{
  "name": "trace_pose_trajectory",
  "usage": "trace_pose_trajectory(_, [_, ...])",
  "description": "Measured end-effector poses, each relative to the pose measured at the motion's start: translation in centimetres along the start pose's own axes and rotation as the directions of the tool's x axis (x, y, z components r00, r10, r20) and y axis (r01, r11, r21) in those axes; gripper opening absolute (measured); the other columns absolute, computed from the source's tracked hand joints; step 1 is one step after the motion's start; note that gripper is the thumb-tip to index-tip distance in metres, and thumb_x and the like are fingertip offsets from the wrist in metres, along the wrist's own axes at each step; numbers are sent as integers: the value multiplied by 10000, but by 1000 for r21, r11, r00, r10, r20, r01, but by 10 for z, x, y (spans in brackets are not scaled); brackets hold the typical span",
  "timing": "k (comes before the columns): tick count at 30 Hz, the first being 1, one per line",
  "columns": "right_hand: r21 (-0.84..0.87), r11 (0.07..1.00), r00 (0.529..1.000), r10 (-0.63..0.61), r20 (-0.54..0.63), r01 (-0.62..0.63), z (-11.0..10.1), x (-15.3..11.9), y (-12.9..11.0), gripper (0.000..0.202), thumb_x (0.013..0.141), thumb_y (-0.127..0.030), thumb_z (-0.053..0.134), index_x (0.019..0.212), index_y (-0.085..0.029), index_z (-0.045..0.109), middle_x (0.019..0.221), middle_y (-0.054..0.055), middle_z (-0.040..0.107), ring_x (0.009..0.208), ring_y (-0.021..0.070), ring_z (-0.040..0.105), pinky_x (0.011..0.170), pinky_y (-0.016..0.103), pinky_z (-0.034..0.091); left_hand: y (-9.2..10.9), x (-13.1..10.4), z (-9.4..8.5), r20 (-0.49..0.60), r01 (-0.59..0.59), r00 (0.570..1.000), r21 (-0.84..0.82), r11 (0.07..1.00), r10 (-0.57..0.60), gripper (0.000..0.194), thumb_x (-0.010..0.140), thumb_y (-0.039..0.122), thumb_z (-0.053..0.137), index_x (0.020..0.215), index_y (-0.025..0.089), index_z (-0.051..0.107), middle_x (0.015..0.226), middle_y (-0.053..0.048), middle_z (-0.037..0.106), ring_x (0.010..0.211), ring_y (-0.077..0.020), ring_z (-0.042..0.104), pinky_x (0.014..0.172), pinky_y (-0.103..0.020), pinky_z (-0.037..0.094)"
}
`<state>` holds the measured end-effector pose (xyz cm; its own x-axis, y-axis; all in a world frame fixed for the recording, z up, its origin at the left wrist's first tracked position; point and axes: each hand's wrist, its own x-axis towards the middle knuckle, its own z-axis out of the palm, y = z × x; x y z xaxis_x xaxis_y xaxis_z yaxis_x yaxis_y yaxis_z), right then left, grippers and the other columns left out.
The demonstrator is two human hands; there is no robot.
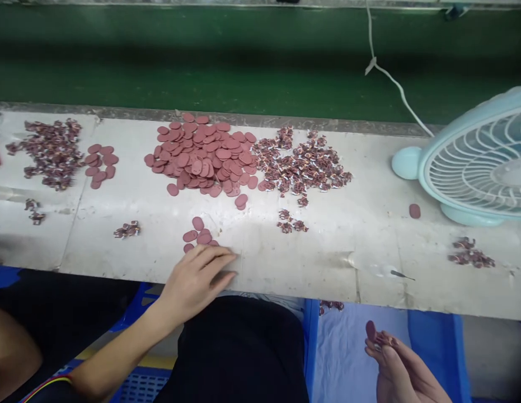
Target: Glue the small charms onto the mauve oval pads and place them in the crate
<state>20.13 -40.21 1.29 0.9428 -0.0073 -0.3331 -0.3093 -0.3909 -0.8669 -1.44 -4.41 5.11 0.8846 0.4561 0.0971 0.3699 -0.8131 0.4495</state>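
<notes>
Reddish-brown oval disc (371, 331) pinched with small part (385, 339) by right hand (405, 369) | blue bin (363, 358) below grip | left hand (197, 282) beside discs (203, 236), grip unclear

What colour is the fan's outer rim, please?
The fan's outer rim is light blue, seen best in the head view.

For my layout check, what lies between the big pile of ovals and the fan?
Head view: a heap of small brownish pieces, then bare tabletop, with one lone oval near the fan.
</notes>
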Motion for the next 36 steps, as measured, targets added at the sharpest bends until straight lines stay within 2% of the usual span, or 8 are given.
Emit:
trace_pose_trajectory(2, [-96, 993, 997, 66, -49, -70, -14, 11, 28, 439, 763, -473, 873, 1066, -175, 759, 981, 46, 775, 781, 158, 749, 797, 286, 647, -7, -1, -3, 47, 18, 999, 79, 997, -22, 295, 950, 253, 690, 1236, 186, 687, 1191, -115, 747, 1047, -289, 702, 918, -467, 574])
trace_pose_trajectory(5, [-165, 976, 989, 141, -35, -145, -17, 23, 72, 537, 750, -568, 847, 1057, -138, 751, 953, 73, 784, 770, 208, 758, 780, 354, 655, -16, -3, -7, 63, 10, 998, 110, 994, -17, 228, 977, 289, 653, 1184, 206, 698, 1194, -97, 743, 1041, -278, 713, 940, -452, 562])
trace_pose_trajectory(10, [-317, 933, 979, 196, 51, -170, -1, 28, 121, 342, 920, -467, 739, 1034, -145, 723, 950, 44, 765, 821, 177, 741, 802, 372, 633, -29, 0, -10, 86, -24, 996, -4, 1000, 25, 218, 991, 329, 622, 1177, 270, 720, 1160, -67, 767, 1036, -275, 730, 939, -427, 560])
trace_pose_trajectory(14, [-420, 902, 981, 161, 113, -99, 7, 23, 126, 279, 970, -419, 695, 1047, -151, 703, 961, 23, 730, 832, 153, 705, 797, 353, 610, -28, 11, -9, 140, -55, 988, -24, 998, 58, 256, 970, 343, 632, 1207, 284, 708, 1180, -66, 762, 1037, -301, 713, 909, -451, 551])
trace_pose_trajectory(20, [-440, 898, 962, 96, 255, 27, 11, 18, 118, 306, 988, -441, 661, 1117, -166, 693, 1049, 36, 719, 899, 173, 702, 825, 364, 608, -21, 22, -1, 78, -164, 985, 130, 978, 154, 219, 932, 256, 669, 1133, 278, 753, 1123, -61, 787, 946, -291, 723, 901, -450, 532])
trace_pose_trajectory(23, [-461, 886, 950, 95, 296, 55, 14, 19, 124, 328, 989, -443, 655, 1160, -164, 683, 1109, 48, 711, 953, 193, 701, 860, 392, 607, -20, 22, 1, 98, -174, 982, 128, 976, 162, 267, 921, 253, 697, 1180, 292, 752, 1148, -68, 783, 963, -294, 730, 904, -446, 528])
trace_pose_trajectory(29, [-530, 843, 947, 95, 306, 87, 21, 25, 144, 353, 998, -442, 639, 1215, -165, 666, 1172, 63, 698, 1019, 214, 695, 897, 421, 602, -20, 21, 1, 92, -125, 989, 82, 989, 117, 242, 971, 279, 647, 1185, 305, 757, 1183, -60, 775, 991, -289, 741, 902, -435, 545])
trace_pose_trajectory(36, [-627, 776, 955, 135, 263, 63, 22, 34, 163, 333, 997, -422, 647, 1212, -169, 664, 1178, 71, 703, 1014, 202, 698, 919, 434, 597, -18, 26, 6, 54, -98, 995, 193, 976, 90, 242, 934, 292, 676, 1169, 295, 735, 1088, -74, 784, 944, -298, 744, 791, -400, 550])
